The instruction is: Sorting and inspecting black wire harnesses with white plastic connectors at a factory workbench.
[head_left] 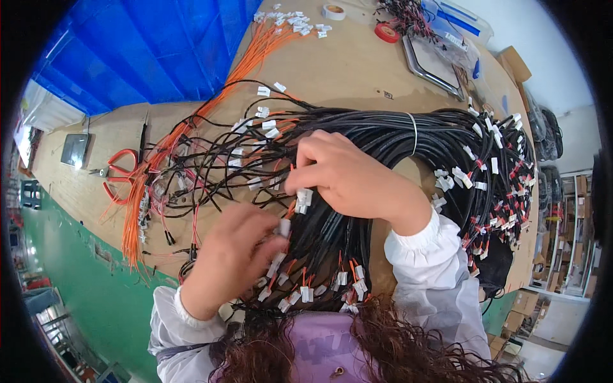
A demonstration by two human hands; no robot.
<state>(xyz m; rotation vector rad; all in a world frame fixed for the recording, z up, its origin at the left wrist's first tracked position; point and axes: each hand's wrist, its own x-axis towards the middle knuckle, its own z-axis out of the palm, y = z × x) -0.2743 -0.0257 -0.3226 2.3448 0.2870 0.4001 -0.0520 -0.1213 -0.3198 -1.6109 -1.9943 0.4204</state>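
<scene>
My right hand [348, 175] reaches over a thick bundle of black cables [383, 124], its thumb and forefinger pinched on a thin orange wire end. Just below those fingertips hangs a white connector [304, 200]. Lower left, my left hand [233, 255] is slightly blurred, its fingers curled and closed on another white connector [284, 226]. Between and below the hands, several more cable ends with orange wires and white connectors [306, 294] fan out toward my body. The exact grip of the left fingertips is partly hidden.
Orange wires [246, 64] run along the table's left side, beside red-handled pliers [121, 169] and a blue bin [147, 51]. At the back lie a white tape roll [333, 12], a red tape roll [386, 32] and a metal-edged tray [434, 67]. A white tie [414, 134] binds the bundle.
</scene>
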